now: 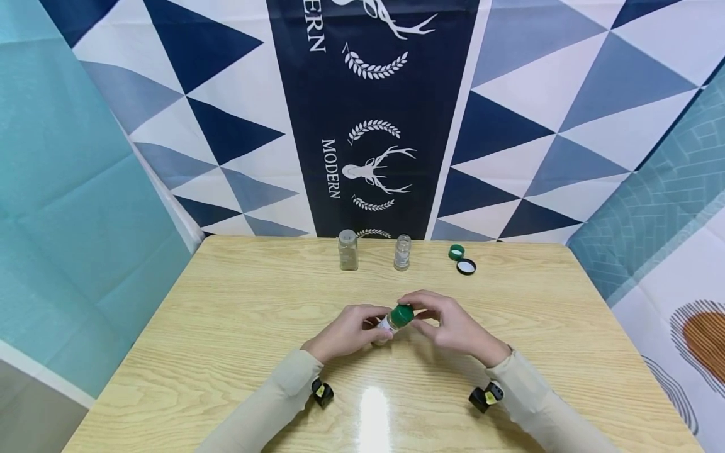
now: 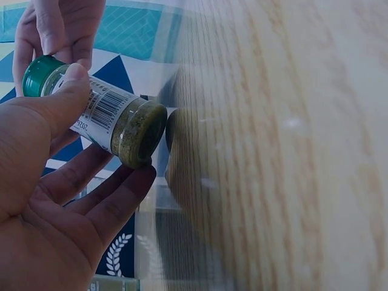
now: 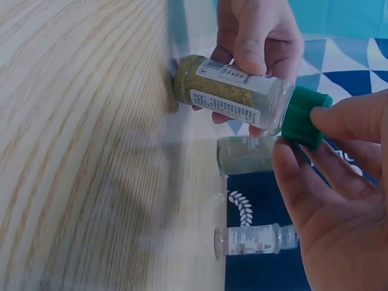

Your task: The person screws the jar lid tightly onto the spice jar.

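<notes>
My left hand (image 1: 347, 330) grips a small glass spice jar (image 3: 227, 94) by its labelled body, thumb on one side and fingers beneath. Greenish-brown flakes fill part of the jar, which lies tilted over the table. Its green screw cap (image 3: 303, 115) sits on the neck and points toward my right hand (image 1: 453, 324). That hand pinches the cap between thumb and fingers. In the left wrist view, a barcode label (image 2: 109, 109) wraps the jar, and the left fingertips reach its base.
At the back of the wooden table (image 1: 255, 302) stand a squarish jar with a greyish top (image 1: 348, 251) and an uncapped clear glass jar (image 1: 402, 253). To their right lie a loose green cap (image 1: 456, 252) and a black lid (image 1: 466, 267). Patterned cloth (image 1: 374, 94) hangs behind the table.
</notes>
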{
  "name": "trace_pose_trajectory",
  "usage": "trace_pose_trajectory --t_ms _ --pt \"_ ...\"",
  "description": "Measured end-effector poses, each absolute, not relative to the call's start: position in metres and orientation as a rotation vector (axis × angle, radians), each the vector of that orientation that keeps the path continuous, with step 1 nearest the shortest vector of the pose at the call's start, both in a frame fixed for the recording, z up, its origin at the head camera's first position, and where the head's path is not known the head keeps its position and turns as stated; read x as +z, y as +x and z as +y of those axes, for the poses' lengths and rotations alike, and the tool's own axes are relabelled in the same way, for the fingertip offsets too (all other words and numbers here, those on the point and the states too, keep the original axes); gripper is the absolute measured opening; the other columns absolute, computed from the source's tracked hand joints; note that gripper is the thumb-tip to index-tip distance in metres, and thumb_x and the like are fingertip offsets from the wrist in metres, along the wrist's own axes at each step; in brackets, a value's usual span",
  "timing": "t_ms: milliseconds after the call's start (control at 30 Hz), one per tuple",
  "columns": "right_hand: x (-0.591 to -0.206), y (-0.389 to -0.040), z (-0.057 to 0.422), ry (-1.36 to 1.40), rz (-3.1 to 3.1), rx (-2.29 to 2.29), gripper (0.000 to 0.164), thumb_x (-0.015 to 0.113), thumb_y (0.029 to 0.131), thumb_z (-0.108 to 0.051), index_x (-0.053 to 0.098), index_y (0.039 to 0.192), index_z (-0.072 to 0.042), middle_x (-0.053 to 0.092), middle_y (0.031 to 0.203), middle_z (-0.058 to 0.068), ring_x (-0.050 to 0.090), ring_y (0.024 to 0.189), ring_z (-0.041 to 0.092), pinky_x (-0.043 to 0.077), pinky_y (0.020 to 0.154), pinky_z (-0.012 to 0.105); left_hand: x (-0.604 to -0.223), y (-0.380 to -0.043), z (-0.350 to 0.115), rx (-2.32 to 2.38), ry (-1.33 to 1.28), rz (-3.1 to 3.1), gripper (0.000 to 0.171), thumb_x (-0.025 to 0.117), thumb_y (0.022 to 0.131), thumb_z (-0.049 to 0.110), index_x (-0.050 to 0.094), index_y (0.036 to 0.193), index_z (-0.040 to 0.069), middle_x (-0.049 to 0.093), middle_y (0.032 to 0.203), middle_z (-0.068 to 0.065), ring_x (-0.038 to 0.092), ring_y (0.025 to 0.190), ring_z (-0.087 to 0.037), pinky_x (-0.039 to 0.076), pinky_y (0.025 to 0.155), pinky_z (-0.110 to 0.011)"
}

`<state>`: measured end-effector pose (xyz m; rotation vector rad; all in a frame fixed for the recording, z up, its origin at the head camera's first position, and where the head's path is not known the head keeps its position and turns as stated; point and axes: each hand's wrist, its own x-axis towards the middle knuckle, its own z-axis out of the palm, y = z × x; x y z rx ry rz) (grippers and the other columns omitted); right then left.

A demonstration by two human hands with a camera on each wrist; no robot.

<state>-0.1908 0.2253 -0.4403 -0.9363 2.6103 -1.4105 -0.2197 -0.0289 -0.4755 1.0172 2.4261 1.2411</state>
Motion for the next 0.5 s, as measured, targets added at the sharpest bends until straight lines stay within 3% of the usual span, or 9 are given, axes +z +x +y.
trace_pose_trajectory --t_ms 500 --pt "-0.4405 -0.1919 0.2258 -0.838 2.687 -1.346 0.034 0.077 0.095 -0.027 0.07 0.126 -0.015 0.072 0.112 -0.002 0.069 0.101 0.016 0.062 0.082 0.03 -0.4754 -0.2191 -0.0292 1.235 1.027 2.435 0.044 0.071 0.098 0.036 0.066 0.138 0.02 0.073 0.115 0.003 0.067 0.096 -0.003 0.057 0.083 -0.018"
